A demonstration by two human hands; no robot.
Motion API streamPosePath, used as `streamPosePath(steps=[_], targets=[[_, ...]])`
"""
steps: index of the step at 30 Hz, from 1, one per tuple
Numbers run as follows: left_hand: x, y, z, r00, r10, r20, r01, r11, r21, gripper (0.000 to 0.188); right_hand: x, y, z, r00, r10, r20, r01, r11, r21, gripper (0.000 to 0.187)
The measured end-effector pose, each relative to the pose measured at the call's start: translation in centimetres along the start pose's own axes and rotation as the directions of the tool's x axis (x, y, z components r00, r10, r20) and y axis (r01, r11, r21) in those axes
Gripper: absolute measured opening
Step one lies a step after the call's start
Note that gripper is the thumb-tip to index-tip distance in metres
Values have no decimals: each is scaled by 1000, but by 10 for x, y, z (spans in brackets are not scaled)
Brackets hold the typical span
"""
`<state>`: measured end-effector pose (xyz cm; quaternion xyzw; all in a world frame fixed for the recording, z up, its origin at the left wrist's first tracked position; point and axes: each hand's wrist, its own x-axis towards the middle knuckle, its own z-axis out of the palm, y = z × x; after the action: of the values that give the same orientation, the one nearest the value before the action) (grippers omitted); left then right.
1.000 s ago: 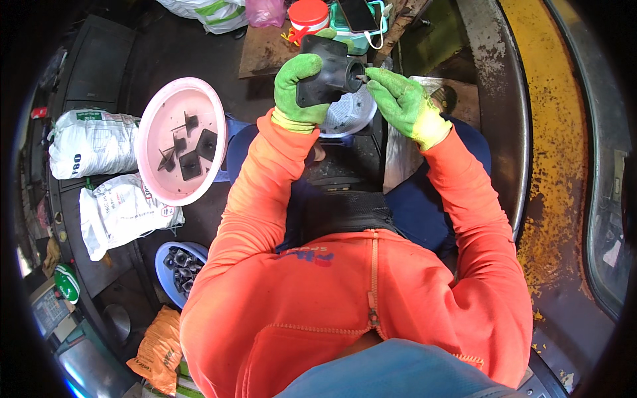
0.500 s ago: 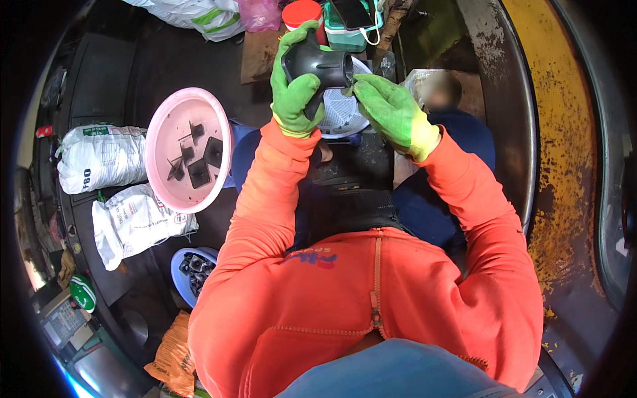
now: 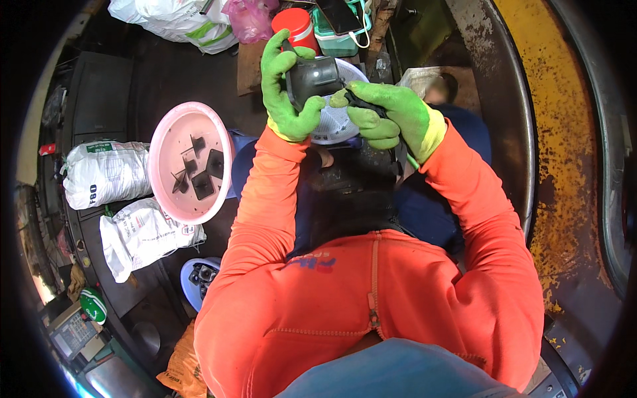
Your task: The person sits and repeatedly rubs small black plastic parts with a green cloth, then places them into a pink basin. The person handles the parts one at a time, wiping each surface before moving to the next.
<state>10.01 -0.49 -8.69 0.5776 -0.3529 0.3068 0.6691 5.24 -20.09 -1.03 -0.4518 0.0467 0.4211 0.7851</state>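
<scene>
Both of my hands wear green gloves and come out of orange sleeves. My left hand (image 3: 286, 93) is wrapped around a black, rounded, cup-like part (image 3: 312, 78), held up over a white bowl (image 3: 332, 123). My right hand (image 3: 388, 116) grips a dark strip or tool against the right side of that black part; what exactly it holds is hard to tell. The two hands are close together, almost touching.
A pink basin (image 3: 189, 162) with several flat black pieces stands to the left. Two white sacks (image 3: 106, 172) lie further left. A red can (image 3: 295, 26), a teal box (image 3: 338, 40) and plastic bags (image 3: 199, 20) are behind. A rusty yellow curved metal rim (image 3: 551, 166) runs along the right.
My hands have stayed on the black part while turning it; my right hand has closed in against it. The view has shifted, so the hands sit slightly higher and the basin nearer.
</scene>
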Motion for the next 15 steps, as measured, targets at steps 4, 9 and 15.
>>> streamPosePath(steps=[4,9,15], targets=[[2,14,13,947,-315,-66,267,884,-383,99,7,-9,-8,933,-299,-203,249,938,-239,38],[0,27,33,959,-283,28,277,905,-323,109,24,-8,-21,755,-655,23,462,505,-729,26],[-7,23,20,434,-838,330,728,111,-677,103,22,-16,-45,469,-625,624,419,-464,-780,33]])
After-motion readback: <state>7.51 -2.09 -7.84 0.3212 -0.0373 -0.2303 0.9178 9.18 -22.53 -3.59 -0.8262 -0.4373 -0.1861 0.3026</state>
